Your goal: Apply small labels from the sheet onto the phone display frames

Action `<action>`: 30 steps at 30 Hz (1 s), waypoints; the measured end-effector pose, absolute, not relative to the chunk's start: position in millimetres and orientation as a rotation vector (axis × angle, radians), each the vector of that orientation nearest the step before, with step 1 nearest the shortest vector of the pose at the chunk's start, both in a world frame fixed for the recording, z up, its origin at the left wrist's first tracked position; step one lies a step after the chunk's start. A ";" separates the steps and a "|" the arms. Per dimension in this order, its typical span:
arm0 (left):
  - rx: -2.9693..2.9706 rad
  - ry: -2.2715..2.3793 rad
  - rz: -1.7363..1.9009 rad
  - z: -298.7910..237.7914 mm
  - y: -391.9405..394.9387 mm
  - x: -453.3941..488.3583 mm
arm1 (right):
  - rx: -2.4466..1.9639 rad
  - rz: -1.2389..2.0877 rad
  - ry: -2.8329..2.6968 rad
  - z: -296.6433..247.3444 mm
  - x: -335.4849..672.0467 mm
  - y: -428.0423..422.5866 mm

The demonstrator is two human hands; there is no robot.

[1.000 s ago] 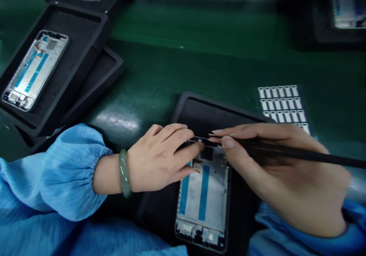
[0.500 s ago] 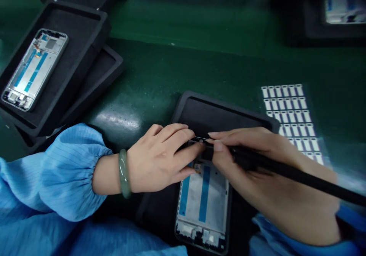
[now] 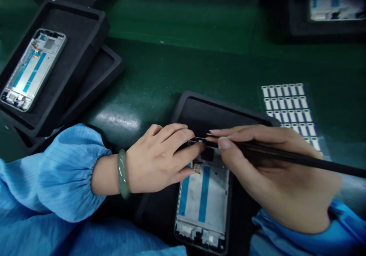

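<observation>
A phone frame [image 3: 217, 195], silvery with two blue strips and small parts at its lower end, lies in a black tray [image 3: 211, 111]. My left hand [image 3: 160, 159] is closed over its upper left end, fingertips pressing near the top edge and hiding that corner. A small orange flex piece [image 3: 197, 168] shows under its thumb. Black tweezers [image 3: 300, 158] are pinched in my right hand [image 3: 274, 176], their tips close to the frame's top edge, beside my left fingertips. Whether the tips hold or touch anything is too small to tell.
Stacked black trays [image 3: 85, 31] stand at the left, the top one carrying another phone frame [image 3: 36, 69]. A sheet of small white stickers [image 3: 286, 103] lies on the green mat [image 3: 148, 73] at the right. Another tray [image 3: 300, 29] with a frame sits at the far right.
My right hand has shifted slightly right, and the tweezers lie flatter, their rear end higher. More of the frame's upper part shows. My left hand stays in place.
</observation>
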State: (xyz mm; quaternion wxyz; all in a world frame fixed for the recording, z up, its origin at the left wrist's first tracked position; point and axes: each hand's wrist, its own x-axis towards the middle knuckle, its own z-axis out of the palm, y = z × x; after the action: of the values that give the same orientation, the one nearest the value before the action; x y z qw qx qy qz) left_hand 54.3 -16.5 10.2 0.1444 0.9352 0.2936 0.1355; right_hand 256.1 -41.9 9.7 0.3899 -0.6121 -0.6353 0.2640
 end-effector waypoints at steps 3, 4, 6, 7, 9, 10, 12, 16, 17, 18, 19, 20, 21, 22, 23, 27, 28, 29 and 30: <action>2.691 0.842 0.393 10.3 -16.5 54.0 | -1.569 0.665 -1.638 10.5 255.6 -41.6; 2.690 0.841 0.402 10.1 -16.5 54.0 | -1.568 0.655 -1.658 11.3 255.4 -41.0; 2.691 0.842 0.422 9.5 -16.5 53.9 | -1.562 0.606 -1.730 13.4 254.7 -38.9; 2.693 0.844 0.430 9.1 -16.4 53.9 | -1.552 0.569 -1.774 14.6 254.3 -37.4; 2.698 0.841 0.440 8.7 -16.2 53.7 | -1.542 0.493 -1.844 16.9 252.7 -34.2; 2.701 0.838 0.440 8.8 -16.0 53.7 | -1.547 0.468 -1.861 18.0 251.5 -32.9; 2.711 0.834 0.433 9.2 -15.8 53.7 | -1.574 0.442 -1.845 20.0 248.6 -31.3; 2.732 0.832 0.397 11.0 -15.6 54.3 | -1.644 0.449 -1.726 21.5 245.5 -32.8; 2.737 0.833 0.390 11.3 -15.7 54.4 | -1.663 0.457 -1.703 21.1 246.2 -33.7; 2.743 0.833 0.384 11.6 -15.7 54.5 | -1.677 0.462 -1.689 20.5 247.5 -34.4; 2.748 0.832 0.379 11.8 -15.8 54.5 | -1.682 0.467 -1.682 19.6 249.2 -35.1; 2.751 0.832 0.377 11.8 -15.8 54.5 | -1.680 0.470 -1.679 18.6 251.1 -35.7; 2.753 0.829 0.377 11.8 -15.9 54.5 | -1.674 0.479 -1.674 17.7 253.0 -36.2; 2.753 0.827 0.379 11.7 -15.9 54.5 | -1.669 0.498 -1.668 16.8 254.7 -36.7; 2.751 0.825 0.380 11.6 -15.9 54.5 | -1.672 0.522 -1.659 16.3 255.8 -37.1; 2.744 0.827 0.382 11.4 -16.3 54.6 | -1.713 0.589 -1.636 18.0 255.5 -38.6; 2.741 0.827 0.382 11.4 -16.3 54.7 | -1.708 0.576 -1.650 18.9 254.7 -38.5; 2.738 0.826 0.380 11.5 -16.3 54.7 | -1.692 0.553 -1.674 19.9 253.9 -38.3; 2.735 0.825 0.379 11.6 -16.3 54.8 | -1.670 0.524 -1.709 20.7 253.0 -37.9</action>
State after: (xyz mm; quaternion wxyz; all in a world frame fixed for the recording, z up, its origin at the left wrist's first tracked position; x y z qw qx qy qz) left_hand 54.8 -16.3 11.6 0.1296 0.9410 0.2840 0.1304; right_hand 253.0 -37.9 20.7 0.3410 -0.6417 -0.6568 0.2013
